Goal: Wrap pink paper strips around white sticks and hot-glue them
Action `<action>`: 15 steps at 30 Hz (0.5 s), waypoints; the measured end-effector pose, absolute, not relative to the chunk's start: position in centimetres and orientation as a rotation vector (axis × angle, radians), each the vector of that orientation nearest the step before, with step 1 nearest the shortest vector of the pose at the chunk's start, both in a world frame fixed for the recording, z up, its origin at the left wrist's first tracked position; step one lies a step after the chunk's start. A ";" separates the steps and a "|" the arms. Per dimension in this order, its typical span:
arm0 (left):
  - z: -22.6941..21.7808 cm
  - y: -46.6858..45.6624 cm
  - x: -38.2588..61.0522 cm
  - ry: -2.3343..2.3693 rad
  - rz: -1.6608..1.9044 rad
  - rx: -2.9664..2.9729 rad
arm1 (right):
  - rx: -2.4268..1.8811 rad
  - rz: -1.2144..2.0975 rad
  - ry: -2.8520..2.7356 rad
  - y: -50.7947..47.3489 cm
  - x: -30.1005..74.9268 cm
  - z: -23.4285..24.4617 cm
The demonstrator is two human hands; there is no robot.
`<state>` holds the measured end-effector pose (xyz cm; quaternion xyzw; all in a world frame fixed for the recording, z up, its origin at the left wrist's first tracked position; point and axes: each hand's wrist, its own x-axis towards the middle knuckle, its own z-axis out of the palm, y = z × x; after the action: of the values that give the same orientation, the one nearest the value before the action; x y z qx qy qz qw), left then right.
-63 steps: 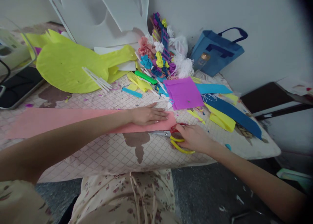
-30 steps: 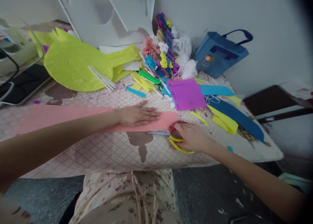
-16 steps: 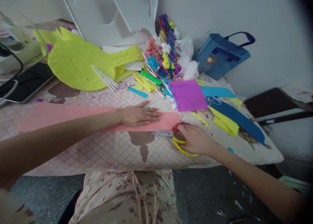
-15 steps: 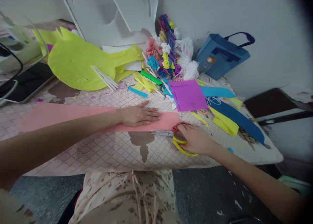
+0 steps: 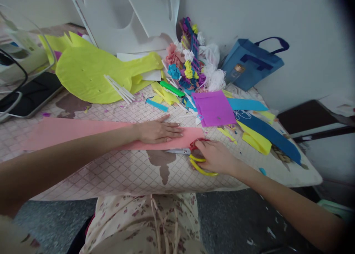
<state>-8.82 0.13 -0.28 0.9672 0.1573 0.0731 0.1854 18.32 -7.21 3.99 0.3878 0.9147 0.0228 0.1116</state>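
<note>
A long strip of pink crepe paper [image 5: 74,130] lies flat along the near part of the table. My left hand [image 5: 158,131] rests on it palm down, fingers stretched toward the strip's right end. In my right hand [image 5: 217,156] are scissors [image 5: 183,151] with red and yellow handles. Their blades point left along the strip's near edge, partly under the paper, so how far they are parted I cannot make out. Just beyond my right hand lies a folded purple sheet [image 5: 215,107].
Behind the strip lie a large yellow paper shape [image 5: 91,72], white sticks [image 5: 119,89], a green marker-like item [image 5: 172,88] and crumpled paper flowers [image 5: 180,67]. Blue [image 5: 271,137] and yellow strips [image 5: 257,142] lie right. A blue bag [image 5: 251,65] stands by the wall; a tablet-like device [image 5: 30,93] is left.
My right hand and the scissors have slid a little left along the pink strip's near edge. My left hand stays in place on the paper.
</note>
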 end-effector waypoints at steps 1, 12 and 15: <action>-0.3 0.2 -8.8 0.438 0.221 2.720 | 1.137 0.076 2.676 -7.2 18.4 3.9; -0.6 0.1 -8.8 0.445 0.271 2.703 | 1.179 0.051 2.658 -7.9 18.4 4.2; -0.8 0.1 -8.8 0.427 0.284 2.715 | 1.185 0.044 2.660 -7.9 18.2 4.3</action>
<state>-8.80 0.12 -0.80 0.9650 0.1518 0.1011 0.1884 18.16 -7.89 4.30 0.4043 0.9073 0.0150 0.1145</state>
